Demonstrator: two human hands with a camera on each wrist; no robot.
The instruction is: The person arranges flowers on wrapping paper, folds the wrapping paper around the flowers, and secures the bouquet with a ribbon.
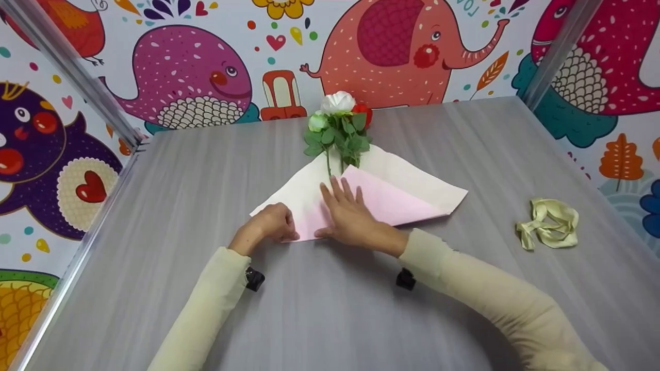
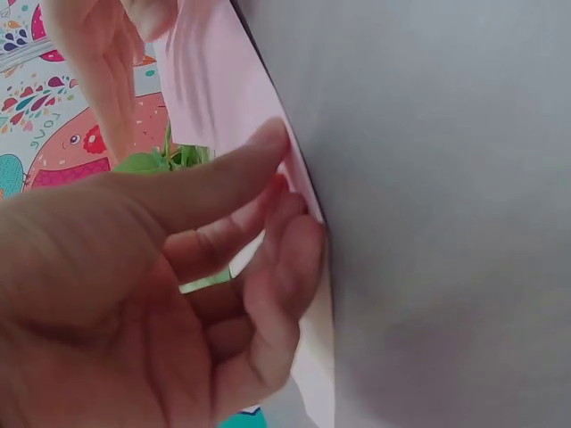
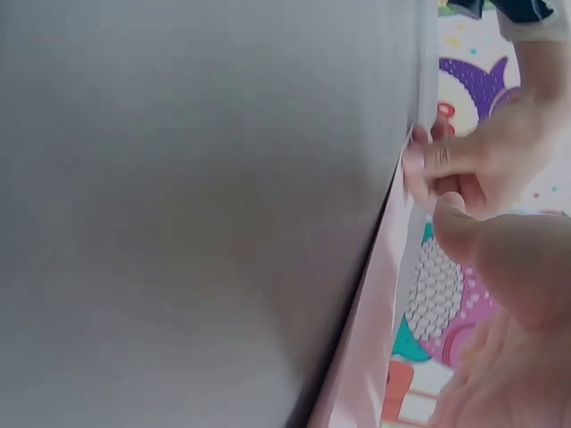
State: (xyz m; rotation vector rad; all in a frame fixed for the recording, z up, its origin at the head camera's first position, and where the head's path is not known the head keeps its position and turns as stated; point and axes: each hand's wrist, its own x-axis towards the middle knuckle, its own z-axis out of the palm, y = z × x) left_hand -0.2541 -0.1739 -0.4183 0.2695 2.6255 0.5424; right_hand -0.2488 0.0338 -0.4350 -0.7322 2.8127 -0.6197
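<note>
pink paper (image 1: 384,195) folds over its cream side.

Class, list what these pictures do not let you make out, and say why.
Lower ends of the stems: head view, hidden by the folded pink paper and right hand.
Part of the red flower: head view, behind the white flower and leaves.
Tips of the right hand's fingers: right wrist view, cut off by the bottom edge.

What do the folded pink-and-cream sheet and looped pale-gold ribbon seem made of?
Folded pink-and-cream sheet: probably matte paper, perhaps felt; it folds straight without gloss. Looped pale-gold ribbon: likely satiny fabric; limp folds catch soft highlights.
</note>
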